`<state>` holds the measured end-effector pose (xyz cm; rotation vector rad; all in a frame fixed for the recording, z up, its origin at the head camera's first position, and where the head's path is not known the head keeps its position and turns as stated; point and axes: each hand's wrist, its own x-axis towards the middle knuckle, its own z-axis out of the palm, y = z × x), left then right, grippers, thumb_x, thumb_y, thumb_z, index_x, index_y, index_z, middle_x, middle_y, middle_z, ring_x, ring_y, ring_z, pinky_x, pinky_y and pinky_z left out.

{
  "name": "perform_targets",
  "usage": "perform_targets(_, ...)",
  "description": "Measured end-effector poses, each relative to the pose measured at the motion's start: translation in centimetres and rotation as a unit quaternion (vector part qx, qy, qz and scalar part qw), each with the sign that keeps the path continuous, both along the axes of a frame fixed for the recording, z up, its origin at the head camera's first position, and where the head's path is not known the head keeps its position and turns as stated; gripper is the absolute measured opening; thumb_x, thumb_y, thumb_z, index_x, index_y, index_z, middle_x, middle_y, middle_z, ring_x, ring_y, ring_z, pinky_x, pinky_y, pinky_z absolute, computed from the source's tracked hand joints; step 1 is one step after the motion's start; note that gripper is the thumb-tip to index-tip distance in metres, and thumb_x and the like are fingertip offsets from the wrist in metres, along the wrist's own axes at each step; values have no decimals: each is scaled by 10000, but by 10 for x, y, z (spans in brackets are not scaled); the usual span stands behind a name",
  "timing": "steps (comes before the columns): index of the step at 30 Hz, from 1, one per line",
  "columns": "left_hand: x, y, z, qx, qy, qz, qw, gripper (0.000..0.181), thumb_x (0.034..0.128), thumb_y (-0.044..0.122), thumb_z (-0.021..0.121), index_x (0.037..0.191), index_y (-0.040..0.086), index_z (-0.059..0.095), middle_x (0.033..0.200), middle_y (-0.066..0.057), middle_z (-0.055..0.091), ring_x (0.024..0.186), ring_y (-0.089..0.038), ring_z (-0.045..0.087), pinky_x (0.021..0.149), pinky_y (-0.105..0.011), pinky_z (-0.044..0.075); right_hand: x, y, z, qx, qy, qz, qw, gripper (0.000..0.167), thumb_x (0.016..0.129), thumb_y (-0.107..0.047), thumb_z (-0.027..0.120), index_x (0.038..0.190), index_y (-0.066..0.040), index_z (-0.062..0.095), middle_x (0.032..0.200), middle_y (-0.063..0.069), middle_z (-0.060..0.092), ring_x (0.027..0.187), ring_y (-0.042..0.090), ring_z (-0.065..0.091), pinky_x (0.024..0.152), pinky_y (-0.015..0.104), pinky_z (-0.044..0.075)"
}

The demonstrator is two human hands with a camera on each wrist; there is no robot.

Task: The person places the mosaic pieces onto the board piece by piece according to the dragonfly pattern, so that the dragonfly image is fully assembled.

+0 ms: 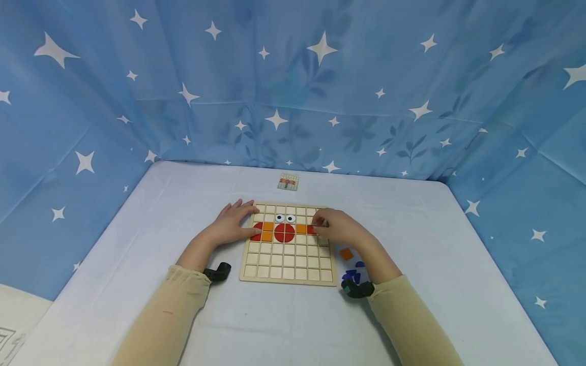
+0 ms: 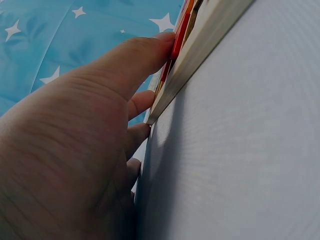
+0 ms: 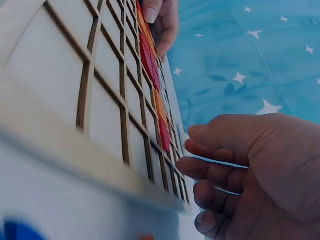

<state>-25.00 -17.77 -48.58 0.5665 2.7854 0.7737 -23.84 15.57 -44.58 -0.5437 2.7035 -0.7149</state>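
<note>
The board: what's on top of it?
Two eyes, a red circle, orange squares and red pieces at both sides. In the head view, the left hand and right hand cover parts; anything there is hidden.

Grid board (image 1: 288,263) partly behind both hands (image 1: 231,223) (image 1: 341,227)

A left hand (image 2: 82,122) touches a red piece (image 2: 181,37) with its thumb, fingers beside a wooden board (image 2: 199,55); white table (image 2: 245,140) at right, starry blue curtain (image 2: 30,50) behind.
</note>
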Motion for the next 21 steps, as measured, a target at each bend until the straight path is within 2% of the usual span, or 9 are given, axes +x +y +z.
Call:
perform_targets(12,0,-2,-1,-43,39,-52,10000,638,885,523,686,1407,206,503,1633,-90,276,1538,-373,99,1251,-557,27,17,53,4,-48,20,107,9999,162,929,-213,681,1084,-167,670,997,-3,629,774,172,534,628,304,486)
perform_targets(21,-1,-1,-2,-52,38,-53,10000,638,882,532,685,1404,213,503,1635,-81,272,1538,-372,100,1251,-557,30,27,77,-1,-5,-93,373,9993,206,884,-154,718,1084,-178,675,993,-34,639,833,156,521,704,293,479)
